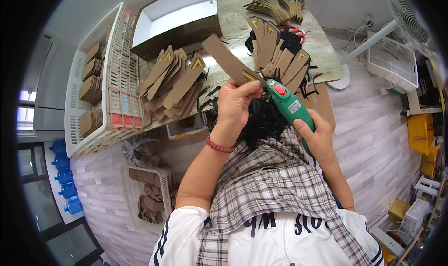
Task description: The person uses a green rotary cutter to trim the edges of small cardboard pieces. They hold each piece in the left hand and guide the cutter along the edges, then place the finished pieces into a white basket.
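Pinched between thumb and fingers of my left hand is a long brown strip with a yellow chevron near its lower end. My right hand wraps round a green electric cutter with a red switch. The cutter's tip meets the strip's chevron end, close to my left fingertips; its blades are too small to make out. Black scraps lie heaped on my lap below both hands. Just beyond the cutter, more chevron-marked strips with black ends are fanned out on the table.
The table carries a pile of brown strips at left, red-handled scissors, bundled strips and an open box. A white crate of brown pieces stands left. A fan is at right; another basket sits on the floor.
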The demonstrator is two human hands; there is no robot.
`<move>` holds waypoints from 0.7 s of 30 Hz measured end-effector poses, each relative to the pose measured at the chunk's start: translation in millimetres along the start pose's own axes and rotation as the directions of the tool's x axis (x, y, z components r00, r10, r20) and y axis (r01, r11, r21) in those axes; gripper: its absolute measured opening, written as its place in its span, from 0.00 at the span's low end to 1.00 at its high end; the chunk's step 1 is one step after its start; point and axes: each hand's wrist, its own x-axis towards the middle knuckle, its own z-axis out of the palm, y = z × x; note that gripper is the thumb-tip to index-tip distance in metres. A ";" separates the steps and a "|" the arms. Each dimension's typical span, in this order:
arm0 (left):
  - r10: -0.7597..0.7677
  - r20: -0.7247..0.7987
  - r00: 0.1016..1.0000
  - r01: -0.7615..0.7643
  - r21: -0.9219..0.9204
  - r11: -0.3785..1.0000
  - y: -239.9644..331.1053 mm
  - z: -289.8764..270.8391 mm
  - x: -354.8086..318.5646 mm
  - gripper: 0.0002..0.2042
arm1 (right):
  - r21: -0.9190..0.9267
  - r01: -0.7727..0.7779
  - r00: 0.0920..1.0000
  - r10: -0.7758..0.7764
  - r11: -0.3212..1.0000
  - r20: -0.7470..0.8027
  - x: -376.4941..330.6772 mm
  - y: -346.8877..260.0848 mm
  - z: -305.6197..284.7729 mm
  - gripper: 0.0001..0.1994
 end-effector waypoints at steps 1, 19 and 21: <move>0.059 -0.044 0.997 -0.060 -0.025 0.998 4.5 -1.4 1.4 0.06 | 0.008 0.002 1.000 -0.002 1.000 -0.011 0.8 0.9 1.1 0.16; 0.519 0.164 0.839 -0.160 0.986 -0.053 -35.1 41.9 179.2 0.18 | 0.055 -0.073 0.984 0.081 0.996 -0.156 -4.7 18.2 -13.8 0.14; 0.489 0.169 0.856 -0.124 0.985 -0.123 -47.9 38.9 190.6 0.17 | 0.070 -0.074 0.981 0.086 0.995 -0.175 -4.5 23.1 -15.0 0.14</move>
